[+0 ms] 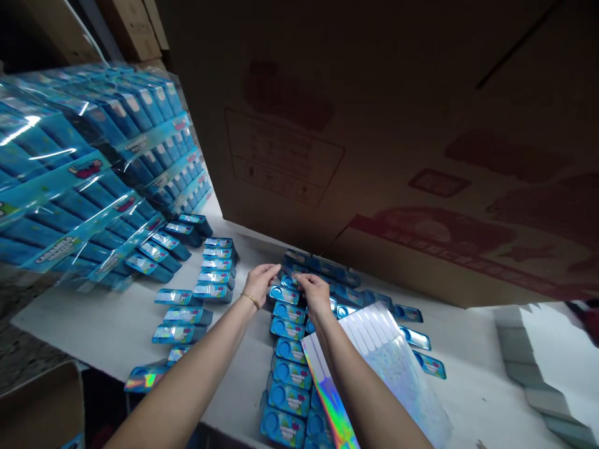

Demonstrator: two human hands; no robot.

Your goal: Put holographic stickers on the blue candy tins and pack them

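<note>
Blue boxes (286, 310) lie in a long row running from the near table edge up to the foot of a big cardboard carton, and both hands meet at the far end of that row. The left hand (260, 282) has its fingers curled down, tips resting on the top of the farthest box (283, 294) in the row; the right hand (314, 290) pinches the same spot from the other side, thumb and fingertips drawn together on the box edge, though whether it truly grips is hard to tell. These little cartons look light and thin-walled, glossy enough to slip, and likely to dent if squeezed on the printed face, so the short ends or long edges seem the safer hold. A thin bracelet (253, 301) sits on the left wrist. Under the right forearm lies a holographic sheet (374, 362) with a stack of shiny strips, partly covering more boxes. To the left, further boxes (213, 274) lie in loose columns on the white table (116, 324), and beyond them shrink-wrapped packs (84, 168) are stacked high. The cardboard carton (397, 143) looms just behind the hands.
</note>
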